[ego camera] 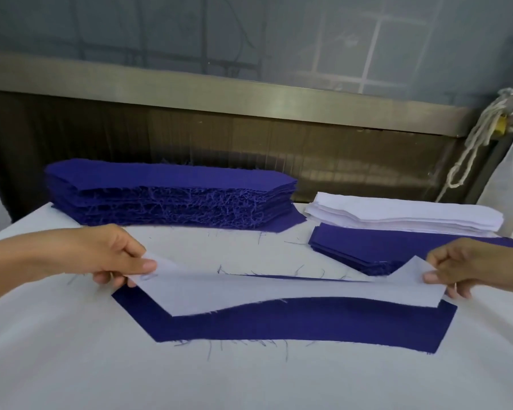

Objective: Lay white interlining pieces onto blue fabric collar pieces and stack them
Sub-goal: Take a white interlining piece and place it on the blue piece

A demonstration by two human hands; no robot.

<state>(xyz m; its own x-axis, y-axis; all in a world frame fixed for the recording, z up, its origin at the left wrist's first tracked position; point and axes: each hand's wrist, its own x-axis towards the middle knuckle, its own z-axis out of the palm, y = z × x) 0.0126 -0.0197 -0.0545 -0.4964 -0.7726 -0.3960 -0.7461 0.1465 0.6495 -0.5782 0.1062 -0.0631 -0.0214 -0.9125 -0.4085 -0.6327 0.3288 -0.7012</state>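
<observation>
hands: 2, left hand and right hand each pinch one end of 1 long white interlining strip | over 1 flat blue collar piece | blue stacks: 2 | white stack: 1

A: What lies under your work, and how is it lit?
B: You stand at a table covered in white cloth, in soft, even light with no hard shadows.
A: What faces you past its far edge?
B: A dark brown ribbed panel, capped by a brushed metal rail that slopes down to your right in the view.
A: And above the rail?
B: A frosted grey-blue window pane. Through it you see blurred dark bars on the left and a pale grid on the right.
A: Anything at your right?
B: A knotted bundle of white cord hangs near the rail's end, beside a small yellow fitting.
</observation>
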